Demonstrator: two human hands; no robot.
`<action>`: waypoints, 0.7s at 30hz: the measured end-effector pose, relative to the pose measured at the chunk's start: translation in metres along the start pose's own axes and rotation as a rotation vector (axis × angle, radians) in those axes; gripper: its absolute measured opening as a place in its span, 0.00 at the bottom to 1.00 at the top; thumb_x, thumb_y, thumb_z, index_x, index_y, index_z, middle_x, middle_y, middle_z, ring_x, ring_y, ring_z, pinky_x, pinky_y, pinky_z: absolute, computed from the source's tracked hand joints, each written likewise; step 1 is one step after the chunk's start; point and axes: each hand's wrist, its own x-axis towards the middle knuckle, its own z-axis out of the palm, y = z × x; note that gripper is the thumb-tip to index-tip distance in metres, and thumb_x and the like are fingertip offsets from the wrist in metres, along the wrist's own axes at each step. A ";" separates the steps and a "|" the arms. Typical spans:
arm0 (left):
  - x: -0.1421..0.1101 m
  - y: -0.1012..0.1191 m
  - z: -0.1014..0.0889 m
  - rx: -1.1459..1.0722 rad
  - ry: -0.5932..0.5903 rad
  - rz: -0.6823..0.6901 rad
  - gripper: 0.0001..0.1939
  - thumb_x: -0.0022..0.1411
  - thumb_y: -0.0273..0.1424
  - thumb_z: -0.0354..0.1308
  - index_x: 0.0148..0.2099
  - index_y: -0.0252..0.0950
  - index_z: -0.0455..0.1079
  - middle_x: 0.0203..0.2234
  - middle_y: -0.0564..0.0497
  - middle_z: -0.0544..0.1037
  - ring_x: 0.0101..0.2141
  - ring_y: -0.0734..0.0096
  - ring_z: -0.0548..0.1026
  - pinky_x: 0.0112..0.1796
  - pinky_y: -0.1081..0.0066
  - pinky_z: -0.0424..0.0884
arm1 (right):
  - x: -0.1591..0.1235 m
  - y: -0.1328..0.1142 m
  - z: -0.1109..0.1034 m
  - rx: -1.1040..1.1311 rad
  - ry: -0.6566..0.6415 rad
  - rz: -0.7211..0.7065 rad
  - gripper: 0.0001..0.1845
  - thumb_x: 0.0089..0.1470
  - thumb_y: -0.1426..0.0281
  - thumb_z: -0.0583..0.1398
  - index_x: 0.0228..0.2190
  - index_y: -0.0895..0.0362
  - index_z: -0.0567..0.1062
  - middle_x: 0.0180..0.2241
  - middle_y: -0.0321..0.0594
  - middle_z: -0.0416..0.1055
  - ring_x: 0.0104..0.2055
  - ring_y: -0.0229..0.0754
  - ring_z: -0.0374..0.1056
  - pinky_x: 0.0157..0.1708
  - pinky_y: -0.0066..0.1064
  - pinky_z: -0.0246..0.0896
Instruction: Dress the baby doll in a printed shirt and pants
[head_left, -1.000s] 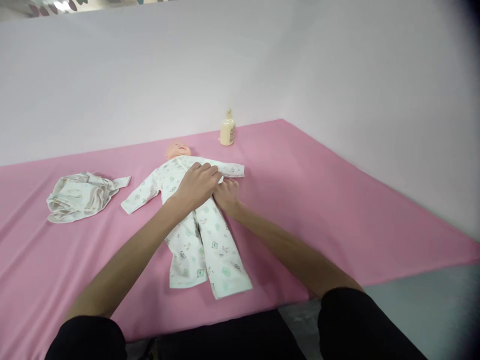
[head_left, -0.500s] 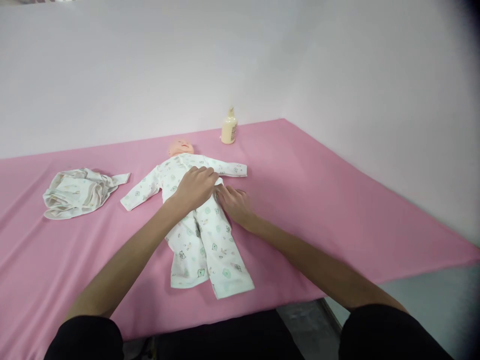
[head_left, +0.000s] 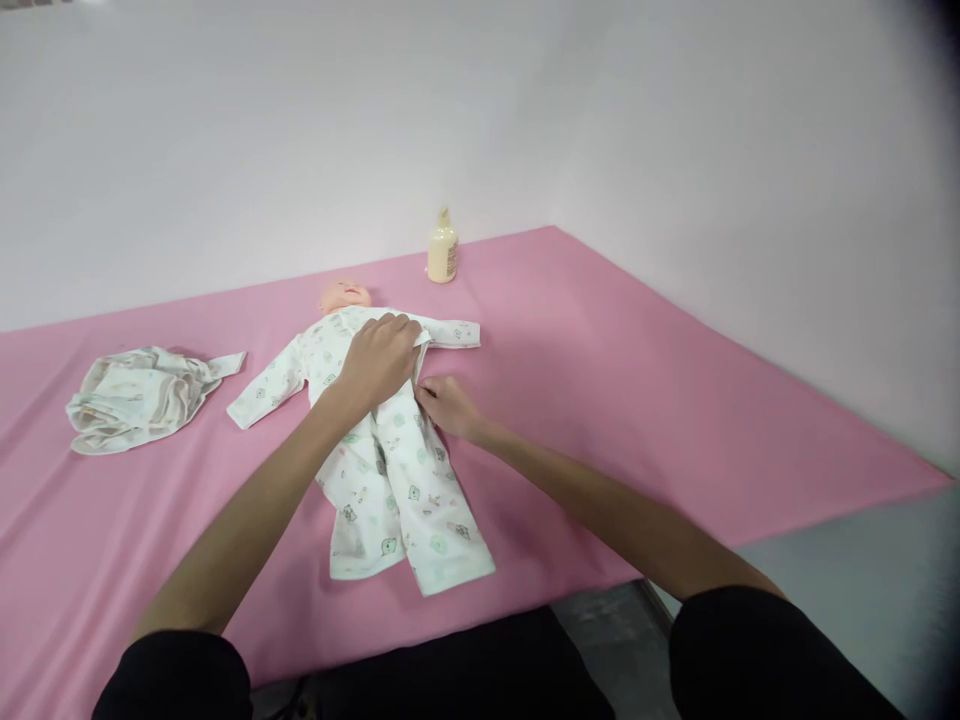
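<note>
A baby doll [head_left: 346, 294] lies on its back, dressed in a white printed long-sleeved top [head_left: 289, 375] and matching trousers [head_left: 420, 490]. My left hand [head_left: 381, 358] is closed over the doll's middle, gripping the fabric by the waist; a raised fold of white cloth shows beside its fingers. Just below and to the right, my right hand [head_left: 448, 405] is closed in a pinch at the side edge of the trousers, near the hip. The fingertips of my left hand are hidden behind its knuckles.
A crumpled printed cloth or garment [head_left: 142, 398] lies left of the doll. A cream pump bottle [head_left: 442, 250] stands at the back near the white wall [head_left: 300, 140]. The pink tablecloth [head_left: 585, 420] has its front edge close to my body.
My right hand has shifted slightly down along the side of the trousers, its fingers more tightly closed. My left hand keeps its grip. The whole view has moved a little.
</note>
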 end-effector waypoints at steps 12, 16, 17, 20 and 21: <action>0.006 -0.002 -0.003 -0.039 0.032 -0.024 0.10 0.68 0.25 0.46 0.39 0.35 0.68 0.36 0.46 0.76 0.40 0.61 0.73 0.35 0.66 0.64 | -0.020 -0.019 0.006 0.265 0.184 -0.055 0.09 0.59 0.68 0.51 0.28 0.54 0.67 0.26 0.34 0.67 0.28 0.37 0.63 0.29 0.28 0.58; 0.002 -0.002 -0.002 -0.034 0.026 -0.012 0.09 0.67 0.25 0.47 0.38 0.35 0.69 0.35 0.46 0.76 0.40 0.61 0.73 0.36 0.65 0.64 | -0.018 -0.019 0.005 0.107 0.164 -0.090 0.16 0.62 0.68 0.47 0.23 0.54 0.64 0.23 0.35 0.64 0.28 0.38 0.63 0.29 0.29 0.58; 0.001 -0.001 -0.001 -0.027 0.022 0.000 0.09 0.67 0.25 0.48 0.39 0.35 0.69 0.35 0.46 0.76 0.40 0.61 0.72 0.37 0.65 0.64 | -0.016 -0.017 0.006 0.042 0.166 -0.078 0.17 0.63 0.68 0.47 0.22 0.54 0.64 0.24 0.36 0.65 0.29 0.39 0.64 0.30 0.29 0.58; -0.008 0.003 0.004 0.021 -0.004 0.068 0.09 0.67 0.25 0.48 0.40 0.34 0.71 0.36 0.45 0.76 0.40 0.59 0.72 0.39 0.63 0.64 | -0.008 -0.009 0.008 -0.127 0.201 -0.039 0.17 0.64 0.67 0.47 0.26 0.54 0.69 0.29 0.41 0.70 0.37 0.43 0.67 0.34 0.30 0.59; -0.011 0.004 0.005 0.045 -0.011 0.098 0.10 0.67 0.25 0.48 0.40 0.33 0.71 0.37 0.44 0.76 0.40 0.58 0.72 0.39 0.62 0.64 | -0.005 -0.007 0.009 -0.183 0.207 -0.028 0.17 0.64 0.68 0.46 0.27 0.55 0.70 0.31 0.43 0.71 0.38 0.44 0.68 0.33 0.31 0.59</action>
